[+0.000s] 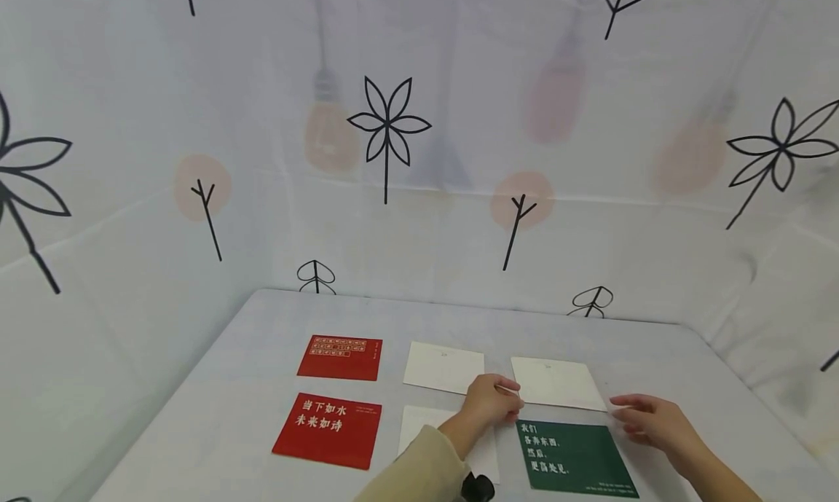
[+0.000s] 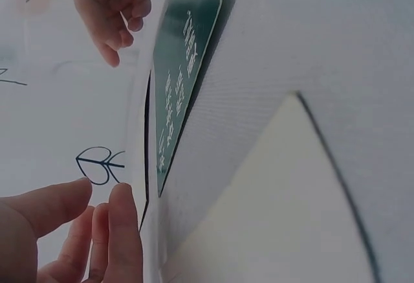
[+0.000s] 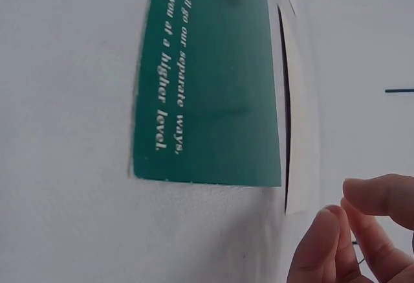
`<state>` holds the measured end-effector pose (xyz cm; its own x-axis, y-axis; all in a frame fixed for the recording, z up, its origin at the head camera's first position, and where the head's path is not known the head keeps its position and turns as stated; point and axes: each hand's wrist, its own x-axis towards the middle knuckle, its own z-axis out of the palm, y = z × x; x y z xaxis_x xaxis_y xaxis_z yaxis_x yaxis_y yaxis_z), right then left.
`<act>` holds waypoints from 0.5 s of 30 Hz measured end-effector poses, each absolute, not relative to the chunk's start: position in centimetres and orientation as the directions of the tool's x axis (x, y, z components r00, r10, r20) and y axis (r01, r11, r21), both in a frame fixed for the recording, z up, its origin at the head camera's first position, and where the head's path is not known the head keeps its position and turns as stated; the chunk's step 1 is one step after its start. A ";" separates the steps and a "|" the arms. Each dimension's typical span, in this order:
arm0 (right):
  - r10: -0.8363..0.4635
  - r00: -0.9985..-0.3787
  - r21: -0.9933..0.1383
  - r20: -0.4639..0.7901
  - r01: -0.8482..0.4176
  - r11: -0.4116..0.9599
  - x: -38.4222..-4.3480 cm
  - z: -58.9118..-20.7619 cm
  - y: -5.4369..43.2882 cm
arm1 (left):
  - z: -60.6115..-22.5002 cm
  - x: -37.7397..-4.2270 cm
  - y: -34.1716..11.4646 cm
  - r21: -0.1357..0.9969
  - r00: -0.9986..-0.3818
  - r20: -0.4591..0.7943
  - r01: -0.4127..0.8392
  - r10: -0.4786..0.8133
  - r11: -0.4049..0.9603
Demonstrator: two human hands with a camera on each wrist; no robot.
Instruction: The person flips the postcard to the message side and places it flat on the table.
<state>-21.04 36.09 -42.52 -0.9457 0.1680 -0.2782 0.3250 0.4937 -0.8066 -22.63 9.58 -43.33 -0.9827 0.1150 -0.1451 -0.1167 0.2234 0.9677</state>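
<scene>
A green card [image 1: 577,458] with white lettering lies at the front right, its white print also showing in the right wrist view. Just behind it is a white card [image 1: 557,382]. My left hand [image 1: 490,401] hovers by the left ends of these two cards, fingers loosely bent and thumb apart from them, nothing between. On the other side, my right hand [image 1: 652,423] is beside the white card's right corner, its fingers [image 3: 317,241] relaxed and holding nothing. Part of another white card [image 1: 419,418] shows behind my left forearm, which hides its middle.
Two red cards, one at the back [image 1: 339,358] and one in front [image 1: 331,430], lie to the left. A third white card [image 1: 442,367] is in the middle of the back row. Behind the white table [image 1: 216,414] hangs a patterned cloth [image 1: 446,254].
</scene>
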 end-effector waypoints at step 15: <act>0.168 -0.932 -0.807 -0.321 0.362 0.467 -19.9 -43.0 36.4 | -43.0 -21.7 8.9 0.962 -0.972 -0.186 -0.149 0.145 0.230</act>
<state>-19.88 36.39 -42.99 -0.9322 0.1681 -0.3207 0.3618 0.4672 -0.8067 -21.71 8.91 -42.98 -0.9718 0.1454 -0.1859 -0.1494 0.2304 0.9616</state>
